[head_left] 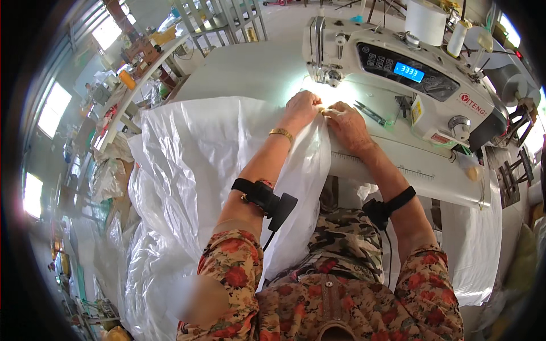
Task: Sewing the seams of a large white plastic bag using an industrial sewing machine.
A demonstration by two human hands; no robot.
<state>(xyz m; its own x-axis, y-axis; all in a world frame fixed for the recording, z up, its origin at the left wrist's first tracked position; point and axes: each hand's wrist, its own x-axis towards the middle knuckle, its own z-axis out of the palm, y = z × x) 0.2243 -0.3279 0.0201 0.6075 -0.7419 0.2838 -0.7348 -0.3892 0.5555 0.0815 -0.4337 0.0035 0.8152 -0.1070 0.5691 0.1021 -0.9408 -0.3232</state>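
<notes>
Nearest the body, floral sleeves (230,261) are framing the view, and a camouflage cloth (347,238) is covering the lap. Black straps (253,192) are circling both forearms, and a gold-toned bracelet (281,133) is sitting at the left wrist. And here's the white sheet (199,136), glossy and creased, spilling off the table's front edge on the left, with its upper part lying on the tabletop and its narrow gathered end running up to the fingers.

Now the hands! The left hand (302,107) is closing its fingers on that gathered end, and the right hand (347,122) is pinching close beside it, the fingertips nearly meeting; glare is hiding the exact fold between them. For good work here, both pinches should be staying light and level, the edges lining up without puckers, and the fingertips keeping clear of the needle area just ahead. That hanging bulk looks likely to be dragging leftward, so supporting its weight on the table would be helping.

Farther on, the sewing machine (392,65) is shining its lamp over the spot, a small pair of snips (371,112) is lying right of the hands, a white thread cone (425,24) is standing on top, and a grey chair (219,25) is waiting behind the table (244,65).
</notes>
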